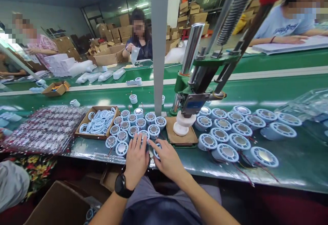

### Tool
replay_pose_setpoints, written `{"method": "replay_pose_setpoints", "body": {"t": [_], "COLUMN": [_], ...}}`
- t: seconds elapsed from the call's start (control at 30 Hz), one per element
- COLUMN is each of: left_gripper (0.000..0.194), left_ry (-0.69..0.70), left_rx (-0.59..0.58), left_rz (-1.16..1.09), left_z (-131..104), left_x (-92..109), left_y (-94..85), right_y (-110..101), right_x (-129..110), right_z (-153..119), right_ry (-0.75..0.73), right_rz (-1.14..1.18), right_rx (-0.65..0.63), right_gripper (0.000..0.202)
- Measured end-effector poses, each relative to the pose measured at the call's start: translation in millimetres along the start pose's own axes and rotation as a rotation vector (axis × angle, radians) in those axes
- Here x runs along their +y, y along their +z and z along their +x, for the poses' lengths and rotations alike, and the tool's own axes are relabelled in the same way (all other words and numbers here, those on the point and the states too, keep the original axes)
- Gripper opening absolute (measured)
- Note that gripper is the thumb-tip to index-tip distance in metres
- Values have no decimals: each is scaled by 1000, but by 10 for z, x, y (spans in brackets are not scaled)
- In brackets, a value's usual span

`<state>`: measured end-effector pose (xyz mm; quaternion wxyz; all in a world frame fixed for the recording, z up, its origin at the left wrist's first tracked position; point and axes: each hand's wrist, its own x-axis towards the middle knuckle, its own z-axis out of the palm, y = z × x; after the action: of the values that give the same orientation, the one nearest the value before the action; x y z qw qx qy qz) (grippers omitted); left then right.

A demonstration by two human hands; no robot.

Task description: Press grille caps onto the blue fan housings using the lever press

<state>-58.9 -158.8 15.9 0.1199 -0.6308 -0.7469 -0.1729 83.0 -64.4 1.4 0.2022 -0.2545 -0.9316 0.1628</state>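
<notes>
Near the table's front edge, my left hand [137,155] lies with its fingers stretched forward over the closest blue round parts. My right hand [167,156] is beside it, fingers apart, over a blue part [157,150] that it partly hides. Neither hand is seen gripping anything. Several round blue parts with silver centres, such as one part [121,148], stand in a group left of the press. Right of my right hand, a hand press [193,103] holds a white round pad above a brown base board [172,133].
A cardboard box [96,136] of blue rings and a wrapped stack of metal parts [43,129] lie left. More blue parts [239,141] stand right of the press. A grey post [159,47] rises ahead. Several people sit or stand across the green conveyor [110,96].
</notes>
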Motion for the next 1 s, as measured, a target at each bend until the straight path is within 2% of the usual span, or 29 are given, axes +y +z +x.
{"method": "replay_pose_setpoints", "body": {"t": [0.13, 0.23, 0.3, 0.37, 0.43, 0.47, 0.63, 0.73, 0.8, 0.9, 1.0], "left_gripper": [56, 49, 42, 37, 35, 36, 48, 45, 41, 37, 37], "left_ry": [-38, -94, -198, -355, -500, -552, -621, -611, -554, -367, -164], "left_rx": [22, 54, 110, 242, 374, 399, 247, 223, 211, 202, 179], "left_rz": [-145, -405, -693, -993, -1205, -1278, -1542, -1541, -1441, -1153, -865], "left_z": [-96, -236, -288, -293, -268, -255, -263, -276, -227, -33, 263], "left_x": [67, 150, 182, 182, 160, 149, 185, 222, 207, 137, 69], "left_y": [31, 43, 51, 66, 95, 115, 223, 234, 210, 174, 199], "right_y": [-121, -230, -297, -346, -374, -380, -368, -379, -400, -438, -503], "right_x": [19, 0, -28, -70, -123, -152, -270, -262, -214, -110, -21], "right_z": [-79, -66, -20, 36, 83, 101, 113, 69, 25, -69, -235], "right_ry": [40, 25, 20, 27, 37, 42, 88, 109, 118, 162, 256], "right_rz": [-64, -68, -52, -48, -65, -79, -138, -143, -129, -95, -63], "right_rx": [-96, -200, -268, -325, -361, -369, -373, -370, -368, -337, -231], "right_gripper": [73, 81, 92, 100, 99, 97, 96, 81, 72, 70, 68]}}
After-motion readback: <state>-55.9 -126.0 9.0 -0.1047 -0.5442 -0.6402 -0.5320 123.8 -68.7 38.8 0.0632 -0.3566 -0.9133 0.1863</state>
